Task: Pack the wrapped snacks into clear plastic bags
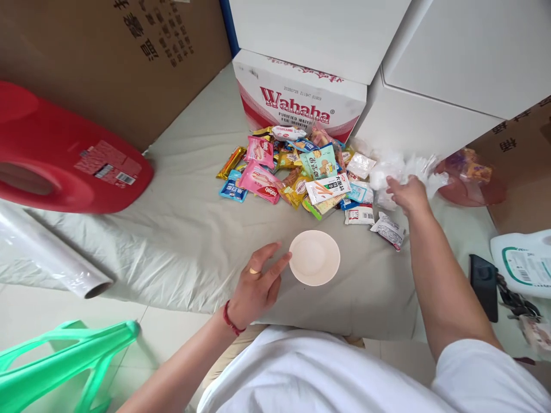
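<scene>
My left hand (256, 287) open, fingertips touching the rim of the empty white bowl (314, 258) just beside it, my right hand (408, 195) extended forward, fingers closed on crumpled clear plastic bags (390, 172), snack packet pile (297, 172) beside it

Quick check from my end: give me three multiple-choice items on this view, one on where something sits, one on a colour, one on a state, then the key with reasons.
1. Where is the small plate?
A. on the Wahaha box
B. on the cloth, in front of the snack pile
C. inside the red jug

2. What colour is the band on the left wrist?
A. red
B. blue
C. white

3. What is the right hand doing?
A. resting flat on the phone
B. lifting the film roll
C. reaching into the clear plastic bags

Key: 1 B, the plate lies on the cloth below the snack pile, the left hand fingers at its rim. 2 A, the wristband is red. 3 C, its fingers are at the clear plastic bags.
</scene>
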Demonstrator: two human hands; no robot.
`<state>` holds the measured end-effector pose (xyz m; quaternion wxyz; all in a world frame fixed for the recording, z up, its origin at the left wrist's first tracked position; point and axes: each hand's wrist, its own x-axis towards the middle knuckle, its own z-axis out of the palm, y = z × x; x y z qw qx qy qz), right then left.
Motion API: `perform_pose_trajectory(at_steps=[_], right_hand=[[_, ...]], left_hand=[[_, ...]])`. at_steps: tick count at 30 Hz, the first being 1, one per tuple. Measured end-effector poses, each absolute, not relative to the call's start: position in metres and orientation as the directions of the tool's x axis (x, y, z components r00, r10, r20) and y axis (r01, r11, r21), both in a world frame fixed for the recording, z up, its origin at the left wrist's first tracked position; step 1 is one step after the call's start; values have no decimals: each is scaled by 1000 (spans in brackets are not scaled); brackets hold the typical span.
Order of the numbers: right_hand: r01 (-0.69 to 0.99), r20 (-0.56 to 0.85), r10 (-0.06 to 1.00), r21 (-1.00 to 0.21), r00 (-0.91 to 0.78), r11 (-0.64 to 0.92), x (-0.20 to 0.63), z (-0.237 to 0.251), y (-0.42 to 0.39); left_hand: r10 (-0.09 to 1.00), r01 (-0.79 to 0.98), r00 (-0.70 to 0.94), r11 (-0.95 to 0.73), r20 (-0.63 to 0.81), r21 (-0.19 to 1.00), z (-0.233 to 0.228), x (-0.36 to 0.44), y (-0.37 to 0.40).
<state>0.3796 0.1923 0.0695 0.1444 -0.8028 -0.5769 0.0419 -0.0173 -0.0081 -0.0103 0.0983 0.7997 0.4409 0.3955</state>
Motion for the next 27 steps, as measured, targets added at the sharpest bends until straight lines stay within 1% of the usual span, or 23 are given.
perform_pose_trajectory(at_steps=[2,3,4,5,6,7,8,10,11,13,15,16,17,18,19,20,21,22,23,24,25,26,27], right_hand=[[890,243,882,-327,404,-317,373,76,154],[892,320,865,-368,387,-263,366,79,130],[903,357,886,-405,297,-140,355,79,104],[899,317,943,-436,100,51,341,77,78],[849,231,958,-461,-168,259,324,73,56],[764,139,894,-475,-425,437,306,66,36],[684,86,802,-475,-591,554,289,58,21],[629,53,726,-459,-686,628,260,40,2],[621,77,723,-454,-687,639,251,34,-4],[622,207,749,-444,-630,645,249,30,-12],[692,401,783,-380,-475,614,268,42,-14],[771,508,789,-326,-346,547,286,53,-11],[871,609,770,-257,-190,418,309,65,-5],[950,725,689,-212,-3,228,335,79,6],[982,784,607,-187,128,34,365,93,20],[973,834,500,-201,231,-114,396,107,38],[956,851,439,-230,288,-182,429,118,59],[942,838,433,-270,332,-200,460,128,80],[949,751,581,-244,315,-200,489,136,99],[951,674,670,-215,310,-223,512,141,116],[952,594,743,-186,307,-244,529,143,130],[954,574,763,-158,298,-254,537,144,138],[969,527,814,-109,244,-220,537,142,143]], left_hand=[[829,678,245,-517,502,522,-15,-29,-18],[850,705,215,-475,480,526,-17,-36,-22],[868,730,186,-435,460,527,-20,-42,-26],[883,749,164,-402,441,527,-22,-47,-28],[894,763,152,-378,423,525,-25,-51,-29],[901,772,151,-365,407,520,-27,-53,-28],[904,778,161,-363,395,513,-28,-55,-27],[901,783,195,-381,388,492,-30,-55,-23],[897,783,209,-393,390,483,-30,-54,-22],[893,779,219,-403,394,481,-29,-53,-20],[899,775,206,-392,388,496,-29,-53,-21],[902,774,198,-384,383,504,-29,-54,-22],[906,773,190,-376,379,510,-29,-54,-24],[908,774,184,-370,377,514,-28,-55,-25],[910,776,179,-365,375,515,-29,-55,-25],[911,777,176,-361,373,515,-29,-55,-26],[912,778,174,-359,372,515,-29,-55,-26],[912,778,174,-359,372,515,-29,-55,-26],[911,778,176,-361,373,515,-28,-54,-25],[910,777,178,-364,375,514,-28,-54,-25],[908,776,179,-366,378,514,-28,-54,-25],[907,775,179,-369,381,513,-28,-54,-25],[907,775,178,-369,382,514,-29,-53,-25]])
